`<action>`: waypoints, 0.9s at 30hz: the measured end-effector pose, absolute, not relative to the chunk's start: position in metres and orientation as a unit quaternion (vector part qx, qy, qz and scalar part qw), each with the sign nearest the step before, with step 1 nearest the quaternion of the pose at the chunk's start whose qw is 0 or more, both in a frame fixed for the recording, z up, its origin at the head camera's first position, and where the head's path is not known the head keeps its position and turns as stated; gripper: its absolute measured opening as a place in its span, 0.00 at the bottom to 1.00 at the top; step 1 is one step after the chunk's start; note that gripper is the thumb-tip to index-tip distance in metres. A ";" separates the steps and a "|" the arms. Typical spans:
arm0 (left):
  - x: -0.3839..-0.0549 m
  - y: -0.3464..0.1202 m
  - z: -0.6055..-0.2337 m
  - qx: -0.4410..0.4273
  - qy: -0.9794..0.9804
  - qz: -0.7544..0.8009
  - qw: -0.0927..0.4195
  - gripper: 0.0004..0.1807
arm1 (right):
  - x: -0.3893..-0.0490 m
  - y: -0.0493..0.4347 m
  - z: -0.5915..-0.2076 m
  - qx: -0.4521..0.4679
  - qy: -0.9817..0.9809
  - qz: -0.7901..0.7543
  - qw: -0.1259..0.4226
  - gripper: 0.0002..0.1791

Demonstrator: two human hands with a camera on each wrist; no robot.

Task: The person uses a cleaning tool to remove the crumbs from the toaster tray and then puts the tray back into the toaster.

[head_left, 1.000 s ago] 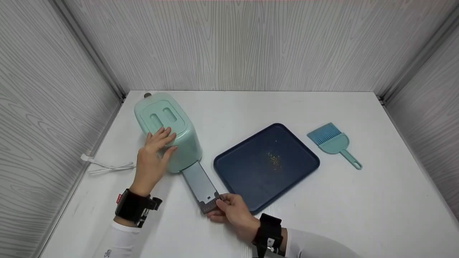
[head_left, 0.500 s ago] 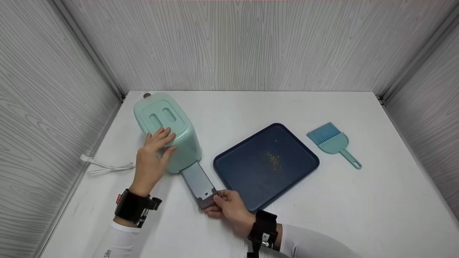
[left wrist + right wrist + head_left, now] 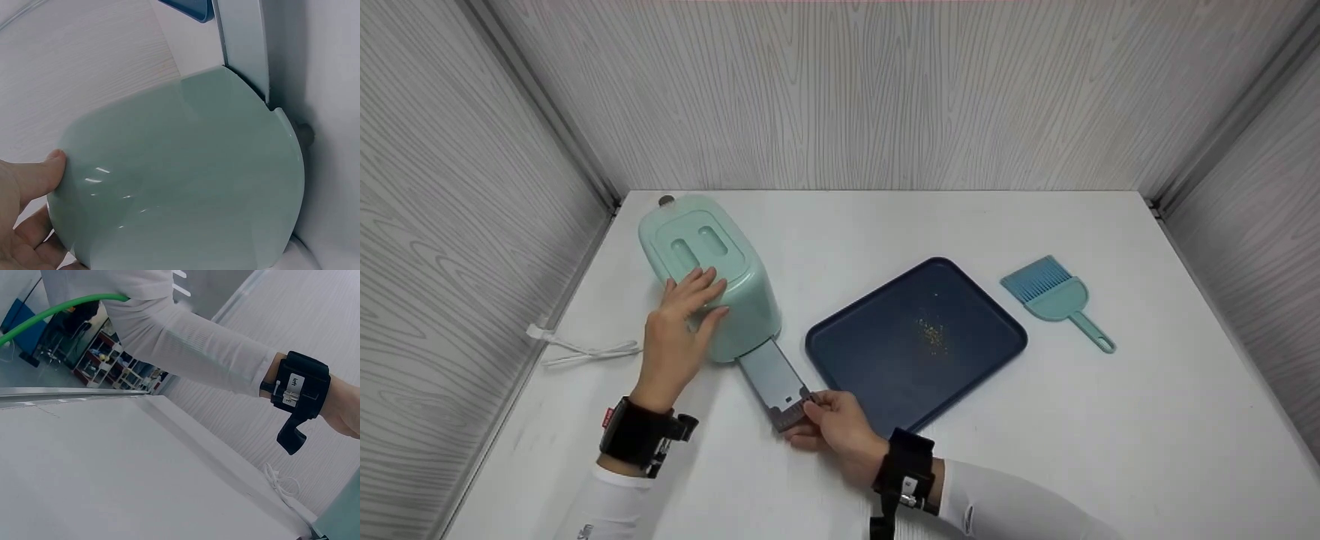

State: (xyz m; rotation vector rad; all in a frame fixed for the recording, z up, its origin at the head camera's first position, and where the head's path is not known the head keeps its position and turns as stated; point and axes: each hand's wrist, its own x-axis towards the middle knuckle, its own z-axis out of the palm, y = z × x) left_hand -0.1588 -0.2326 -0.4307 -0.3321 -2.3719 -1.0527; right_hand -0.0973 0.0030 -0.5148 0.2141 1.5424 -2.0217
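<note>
A mint-green toaster (image 3: 742, 300) stands at the left of the table, two long slot shapes on its top. My left hand (image 3: 679, 322) rests on its near end, fingers lying over the top edge and thumb against the end face. In the left wrist view the thumb (image 3: 48, 171) touches the edge of the toaster (image 3: 180, 180). A flat grey crumb tray (image 3: 771, 375) sticks out from the toaster's base. My right hand (image 3: 840, 431) pinches the tray's dark outer end between thumb and fingers. The right hand itself is out of the right wrist view.
A navy tray (image 3: 877, 375) with yellowish crumbs (image 3: 932, 336) lies just right of the crumb tray. Farther right is a teal hand brush (image 3: 1057, 296). A white cord (image 3: 592, 350) lies left of the toaster. Grey wood-grain walls (image 3: 840, 97) enclose the table.
My right hand has moved up and slightly left, sliding the crumb tray farther into the toaster. The left hand stays on the toaster.
</note>
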 end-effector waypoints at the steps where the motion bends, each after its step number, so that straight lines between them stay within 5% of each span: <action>1: -0.159 -0.233 -0.431 -0.122 -0.876 -0.388 0.260 0.23 | -0.098 0.003 -0.515 0.078 0.579 -0.757 0.291 0.16; 27: -0.160 -0.233 -0.434 -0.121 -0.872 -0.392 0.267 0.23 | -0.116 -0.017 -0.509 0.104 0.588 -0.754 0.276 0.13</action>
